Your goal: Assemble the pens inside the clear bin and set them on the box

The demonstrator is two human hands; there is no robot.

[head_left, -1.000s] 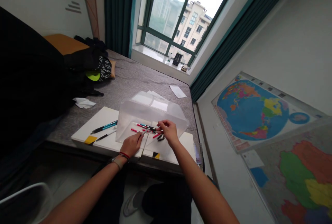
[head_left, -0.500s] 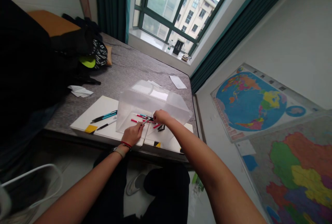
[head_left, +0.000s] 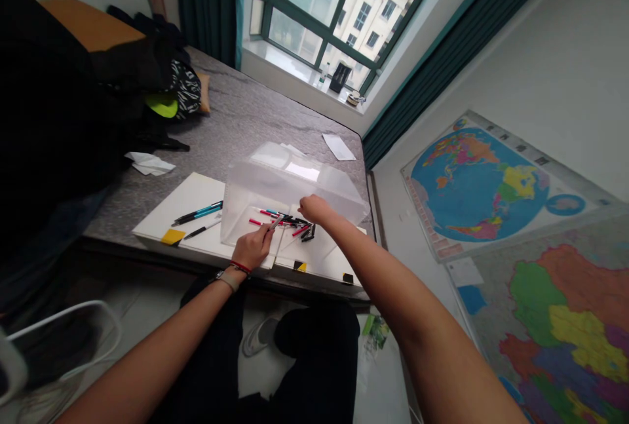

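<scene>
My left hand (head_left: 254, 248) is closed around a slim whitish-grey pen (head_left: 277, 221) that points up and away, over the front of a translucent plastic box (head_left: 236, 183). To its right, my right hand (head_left: 315, 208) is closed above the box's contents; whatever its fingers hold, if anything, is hidden. Between and below the hands lie several red and black pen parts (head_left: 301, 230), with a little blue among them. Left of the box, blue-and-black pens (head_left: 197, 213) and a black-and-clear pen (head_left: 202, 230) rest on a white board (head_left: 164, 213).
The box and boards stand at the front edge of a grey marbled table (head_left: 255, 109). A crumpled tissue (head_left: 149, 163) and a paper slip (head_left: 339, 147) lie on it. At the left are a person in dark clothing (head_left: 54, 109) and piled bags (head_left: 187, 90). Wall maps (head_left: 484, 185) hang at the right.
My right hand has lifted slightly away from the pen in my left hand, up and to the right. More black pieces now show in the box. My left hand stays nearly in place.
</scene>
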